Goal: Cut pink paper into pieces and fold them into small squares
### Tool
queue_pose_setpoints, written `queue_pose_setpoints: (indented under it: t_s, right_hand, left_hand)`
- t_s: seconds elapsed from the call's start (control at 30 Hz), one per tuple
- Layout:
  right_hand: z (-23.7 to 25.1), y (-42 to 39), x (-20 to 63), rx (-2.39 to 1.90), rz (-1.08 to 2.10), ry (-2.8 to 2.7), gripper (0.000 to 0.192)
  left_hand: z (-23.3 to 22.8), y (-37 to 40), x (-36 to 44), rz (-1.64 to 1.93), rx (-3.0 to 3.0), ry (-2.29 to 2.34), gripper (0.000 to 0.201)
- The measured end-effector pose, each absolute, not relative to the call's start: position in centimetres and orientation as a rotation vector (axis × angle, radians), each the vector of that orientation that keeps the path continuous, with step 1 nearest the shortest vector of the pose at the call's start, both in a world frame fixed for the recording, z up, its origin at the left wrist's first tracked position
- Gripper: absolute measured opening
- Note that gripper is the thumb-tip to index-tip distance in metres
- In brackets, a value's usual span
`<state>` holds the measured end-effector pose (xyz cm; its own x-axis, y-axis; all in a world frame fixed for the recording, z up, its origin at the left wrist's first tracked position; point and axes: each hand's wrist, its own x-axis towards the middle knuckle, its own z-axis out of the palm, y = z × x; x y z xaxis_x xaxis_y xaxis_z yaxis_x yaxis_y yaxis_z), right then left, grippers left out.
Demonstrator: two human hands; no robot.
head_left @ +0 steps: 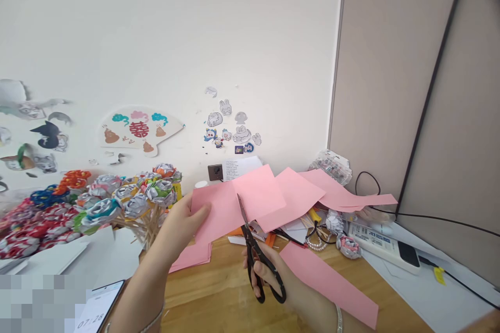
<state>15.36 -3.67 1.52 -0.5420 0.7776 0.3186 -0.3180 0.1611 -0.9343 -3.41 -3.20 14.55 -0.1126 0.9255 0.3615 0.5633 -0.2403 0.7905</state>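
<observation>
pinching the left edge of pink paper (216,212), the left hand's (185,223) fingers hold it above the bench (211,296), seemingly to keep it steady for cutting; the right hand's (271,268) fingers grip black scissors (250,244), blades against the paper. beneath lie a pink strip (332,286) and a pink stack (191,259); paper flowers (136,204) stand leftward, perhaps leaving elbow room.

pink paper (219,208); black-handled scissors (249,240); white wall (175,36).
</observation>
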Motion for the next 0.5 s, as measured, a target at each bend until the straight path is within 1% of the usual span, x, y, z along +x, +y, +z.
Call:
queue_pose_setpoints:
  t_s: [0.1,0.23,0.5]
  right_hand:
    - [1.36,-3.69,15.34,-0.473,1.527,-1.557,0.035]
    - [1.25,-3.65,15.27,-0.472,1.512,-1.566,0.034]
    - [0.87,-3.54,15.16,-0.513,1.514,-1.545,0.033]
  left_hand:
    - [14.53,-3.09,-3.57,1.239,1.797,1.573,0.037]
    - [14.54,-3.12,-3.56,1.271,1.779,1.57,0.04]
    - [14.38,-3.08,-3.64,1.259,1.781,1.573,0.039]
